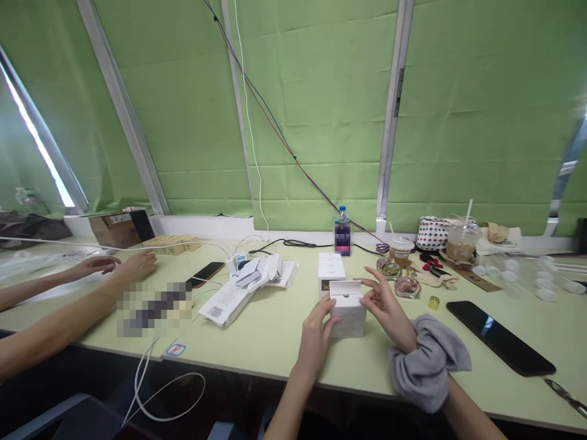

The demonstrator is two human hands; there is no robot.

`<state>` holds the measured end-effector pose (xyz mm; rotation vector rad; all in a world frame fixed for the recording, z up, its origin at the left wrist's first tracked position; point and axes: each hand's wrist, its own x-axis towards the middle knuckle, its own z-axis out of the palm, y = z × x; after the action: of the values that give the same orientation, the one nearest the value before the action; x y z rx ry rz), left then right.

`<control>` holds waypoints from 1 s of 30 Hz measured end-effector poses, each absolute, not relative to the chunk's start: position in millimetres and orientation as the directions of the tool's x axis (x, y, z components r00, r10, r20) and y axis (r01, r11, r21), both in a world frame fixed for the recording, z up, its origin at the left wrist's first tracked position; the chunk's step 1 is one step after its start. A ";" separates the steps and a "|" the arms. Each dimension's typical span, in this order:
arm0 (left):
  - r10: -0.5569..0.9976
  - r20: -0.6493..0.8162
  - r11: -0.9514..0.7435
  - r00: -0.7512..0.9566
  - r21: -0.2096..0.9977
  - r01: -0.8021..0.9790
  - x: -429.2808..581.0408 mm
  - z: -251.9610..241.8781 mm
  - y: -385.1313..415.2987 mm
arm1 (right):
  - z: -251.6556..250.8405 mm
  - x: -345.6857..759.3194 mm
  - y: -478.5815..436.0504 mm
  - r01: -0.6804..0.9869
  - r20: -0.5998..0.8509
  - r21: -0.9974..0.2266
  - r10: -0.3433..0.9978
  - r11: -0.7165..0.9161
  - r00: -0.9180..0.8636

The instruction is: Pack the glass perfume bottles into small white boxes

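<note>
Head view (forward, down) across table [275,330]

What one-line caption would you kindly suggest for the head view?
Left hand holds a white box, flap raised; right hand touches its top corner.

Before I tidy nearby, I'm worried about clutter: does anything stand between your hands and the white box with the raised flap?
Nothing visible does: the left hand and right hand both touch the white box; another box stands behind it.
</note>
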<state>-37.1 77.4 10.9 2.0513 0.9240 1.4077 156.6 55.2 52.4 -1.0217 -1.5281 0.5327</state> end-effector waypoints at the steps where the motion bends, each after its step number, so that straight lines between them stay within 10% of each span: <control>1: 0.761 0.603 -0.649 0.241 0.719 0.249 -37.0 11.4 77.3 | 52.5 157.5 55.1 0.321 0.540 -0.800 0.841 0.506 0.020; 30: 0.807 0.535 -0.579 0.250 0.801 0.153 -36.9 16.4 71.5 | 61.3 153.0 48.4 0.490 0.624 -0.664 0.780 0.564 -0.053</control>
<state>-36.9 71.5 16.4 1.9056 0.8725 1.3551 153.0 48.4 61.3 -1.0667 -1.7048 0.3308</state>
